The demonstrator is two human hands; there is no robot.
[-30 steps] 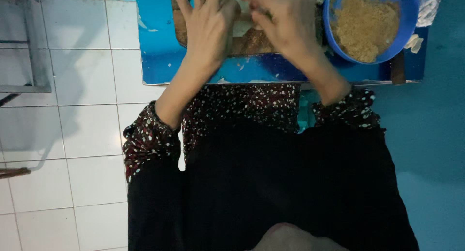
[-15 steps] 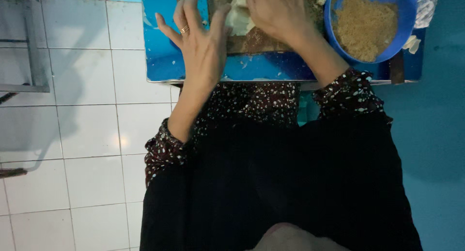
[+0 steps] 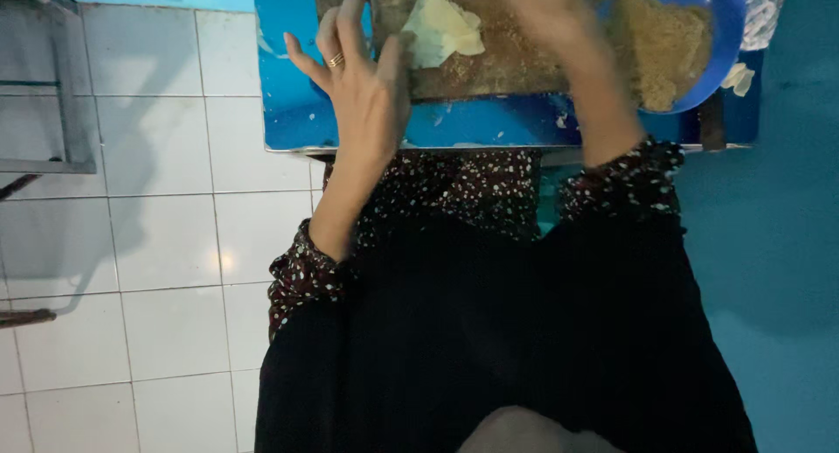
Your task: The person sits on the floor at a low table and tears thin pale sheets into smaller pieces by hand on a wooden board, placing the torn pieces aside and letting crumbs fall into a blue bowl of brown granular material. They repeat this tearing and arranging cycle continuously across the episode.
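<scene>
A pale yellow lump of dough (image 3: 444,29) lies on a brown wooden board (image 3: 498,69) at the top centre of the frame, rough-edged and not yet shaped or coated, so the work looks to be at an early stage. The left hand (image 3: 367,95) lies flat just left of the dough, fingers spread, gripping nothing. The right hand (image 3: 551,7) is blurred at the top edge, right of the dough; whether it grasps anything cannot be told. At the upper right a blue bowl (image 3: 721,42) holds brown crumbs (image 3: 651,42), apparently plentiful. The board rests on a blue worktop (image 3: 297,112); white floor tiles (image 3: 166,243) fill the left.
</scene>
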